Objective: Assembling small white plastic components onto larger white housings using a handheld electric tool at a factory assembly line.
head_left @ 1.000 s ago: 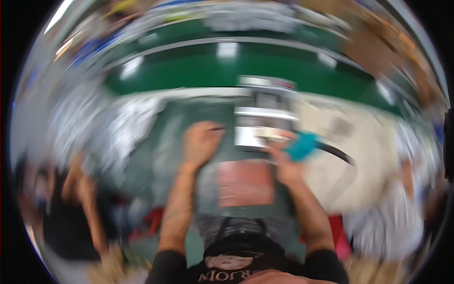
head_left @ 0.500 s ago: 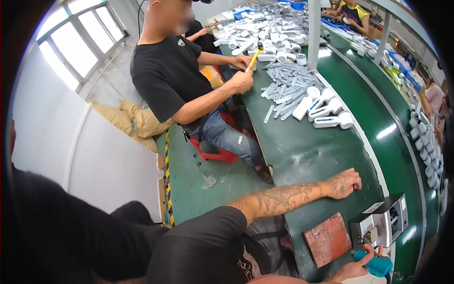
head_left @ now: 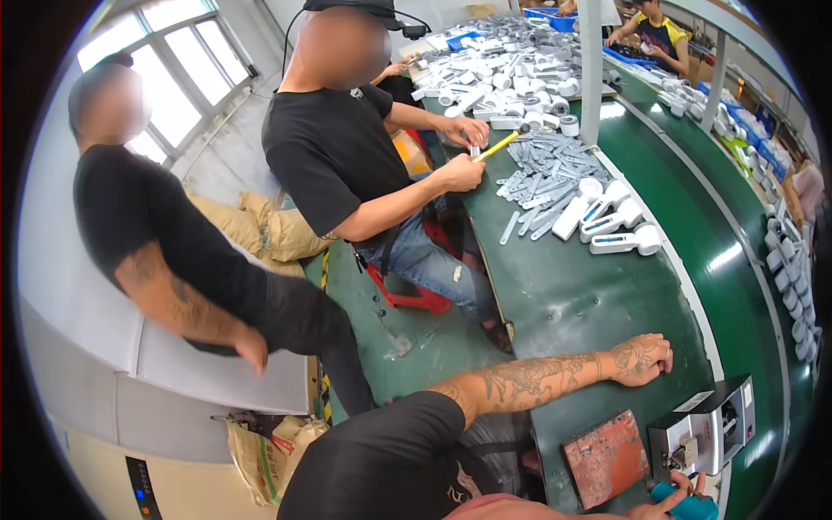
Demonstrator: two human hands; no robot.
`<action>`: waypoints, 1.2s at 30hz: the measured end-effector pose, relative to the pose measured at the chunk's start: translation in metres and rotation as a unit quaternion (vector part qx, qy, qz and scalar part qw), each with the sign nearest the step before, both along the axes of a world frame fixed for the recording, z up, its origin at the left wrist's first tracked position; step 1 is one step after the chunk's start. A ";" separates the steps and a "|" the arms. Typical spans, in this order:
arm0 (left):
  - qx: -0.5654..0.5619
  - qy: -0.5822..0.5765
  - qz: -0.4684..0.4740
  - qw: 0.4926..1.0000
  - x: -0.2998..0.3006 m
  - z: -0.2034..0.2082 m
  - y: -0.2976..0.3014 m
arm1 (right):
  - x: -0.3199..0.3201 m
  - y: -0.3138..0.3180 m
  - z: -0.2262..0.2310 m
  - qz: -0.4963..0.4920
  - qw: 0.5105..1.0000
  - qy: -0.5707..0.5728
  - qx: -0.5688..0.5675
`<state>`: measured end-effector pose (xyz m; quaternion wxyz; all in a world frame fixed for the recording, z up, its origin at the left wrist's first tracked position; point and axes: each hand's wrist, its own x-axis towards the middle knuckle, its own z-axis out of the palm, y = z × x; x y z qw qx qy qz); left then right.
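Note:
My left hand (head_left: 641, 360), at the end of a tattooed forearm, rests on the green bench (head_left: 563, 299) with its fingers curled in; nothing sticks out of it. Down at the lower right edge, my right hand (head_left: 667, 503) is wrapped round a teal electric screwdriver (head_left: 698, 508), partly cut off by the picture's rim. Just beyond that hand stands a small grey metal screw feeder (head_left: 693, 442) with a dark upright part. A worn reddish block (head_left: 607, 458) lies flat on the bench between my left forearm and the feeder.
A co-worker (head_left: 325, 156) on a red stool (head_left: 407, 290) holds a yellow-handled tool (head_left: 498, 146). Grey strips (head_left: 550, 165) and white round-headed parts (head_left: 622, 227) are heaped on the bench. A person in black (head_left: 165, 225) is at the left. A green conveyor (head_left: 685, 208) runs along the right.
The person in black at the left has moved farther up and shows almost whole. The co-worker's yellow-handled tool has tipped lower. My left hand keeps its place on the bench.

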<state>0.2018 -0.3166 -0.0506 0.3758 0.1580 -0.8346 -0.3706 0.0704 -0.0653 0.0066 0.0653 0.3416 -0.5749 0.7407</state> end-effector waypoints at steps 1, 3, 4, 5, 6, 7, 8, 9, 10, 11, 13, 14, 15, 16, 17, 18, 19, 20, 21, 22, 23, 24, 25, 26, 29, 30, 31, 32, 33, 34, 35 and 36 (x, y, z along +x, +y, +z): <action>-0.007 0.000 0.003 1.000 0.000 -0.003 -0.002 | 0.000 0.000 -0.001 0.001 1.000 -0.001 0.001; -0.013 0.000 0.002 1.000 -0.002 -0.004 -0.002 | 0.001 -0.005 0.002 -0.008 1.000 0.018 0.001; -0.013 -0.001 0.005 1.000 -0.002 -0.004 -0.001 | 0.001 -0.006 0.003 -0.010 1.000 0.019 0.002; -0.014 -0.001 0.008 1.000 -0.002 -0.003 0.000 | 0.001 -0.006 0.004 -0.011 1.000 0.024 -0.002; -0.013 -0.001 0.005 1.000 -0.002 -0.003 0.000 | 0.001 -0.007 0.005 -0.011 0.999 0.029 -0.006; -0.015 -0.003 0.003 1.000 -0.001 -0.002 0.000 | 0.003 -0.007 0.008 -0.013 0.999 0.030 -0.006; -0.016 -0.005 0.001 1.000 -0.001 -0.001 0.000 | 0.004 -0.005 0.012 -0.002 1.000 0.016 0.010; -0.016 -0.004 -0.001 1.000 -0.001 0.000 0.000 | 0.005 -0.004 0.014 0.010 1.000 0.003 0.026; -0.010 -0.008 -0.007 1.000 0.000 0.001 0.000 | 0.005 -0.003 0.014 0.008 1.000 0.003 0.026; -0.005 -0.012 -0.013 1.000 0.001 0.003 0.000 | 0.005 -0.002 0.014 0.010 0.999 -0.001 0.031; -0.010 -0.007 -0.014 1.000 0.002 0.002 0.001 | 0.003 0.000 0.012 0.010 0.999 -0.003 0.036; -0.014 -0.004 -0.012 1.000 0.002 0.002 0.001 | 0.000 0.002 0.009 0.006 0.999 0.010 0.047; -0.015 -0.003 -0.014 1.000 0.002 0.002 0.001 | -0.001 0.002 0.006 0.002 0.998 0.023 0.058; -0.015 -0.007 -0.015 1.000 0.003 0.002 0.001 | -0.001 0.002 0.003 0.001 0.998 0.024 0.058; -0.015 -0.010 -0.016 1.000 0.003 0.001 0.001 | 0.000 0.001 0.001 -0.009 0.999 0.023 0.044; -0.015 -0.010 -0.018 1.000 0.003 0.001 0.001 | 0.000 0.000 0.000 -0.019 0.999 0.022 0.030; -0.018 -0.008 -0.018 1.000 0.004 0.002 0.000 | 0.000 0.000 -0.001 -0.020 0.999 0.022 0.031; -0.021 -0.006 -0.018 1.000 0.004 0.003 0.000 | -0.001 0.001 -0.001 -0.005 0.999 0.032 0.029; -0.019 -0.005 -0.020 1.000 0.005 0.003 0.000 | -0.002 0.001 0.000 0.011 0.999 0.042 0.028; -0.022 -0.006 -0.016 1.000 0.005 0.004 0.000 | -0.002 0.001 0.000 0.009 0.999 0.043 0.029; -0.025 -0.006 -0.014 1.000 0.006 0.005 0.000 | -0.002 0.002 0.000 0.015 0.999 0.036 0.035; -0.023 0.001 -0.024 0.999 0.000 0.006 0.001 | -0.004 0.005 0.003 0.013 0.998 0.037 0.040; -0.021 0.009 -0.033 0.999 -0.006 0.007 0.002 | -0.006 0.012 0.007 0.002 0.998 0.044 0.042; -0.022 0.004 -0.026 0.999 -0.001 0.006 0.001 | -0.008 0.014 0.003 0.005 0.995 0.015 0.100; -0.025 -0.002 -0.015 1.000 0.006 0.005 -0.002 | -0.011 0.013 -0.009 0.008 0.989 -0.003 0.148; -0.025 0.000 -0.017 1.000 0.004 0.005 -0.002 | -0.011 0.012 -0.009 0.002 0.990 0.008 0.139; -0.027 0.002 -0.017 0.999 0.004 0.004 -0.002 | -0.015 0.014 -0.014 0.000 0.990 0.009 0.139; -0.029 0.005 -0.016 0.999 0.003 0.004 -0.001 | -0.019 0.017 -0.017 0.021 0.991 -0.020 0.132; -0.028 0.007 -0.017 0.999 0.002 0.004 0.000 | -0.023 0.020 -0.020 0.042 0.990 -0.049 0.124; -0.026 0.002 -0.016 1.000 0.002 0.004 0.000 | -0.026 0.021 -0.024 0.041 0.990 -0.047 0.125; -0.022 -0.003 -0.016 1.000 0.002 0.004 0.000 | -0.024 0.020 -0.022 0.034 0.991 -0.024 0.124; -0.021 -0.002 -0.019 1.000 0.001 0.004 0.001 | -0.022 0.019 -0.020 0.028 0.992 -0.001 0.122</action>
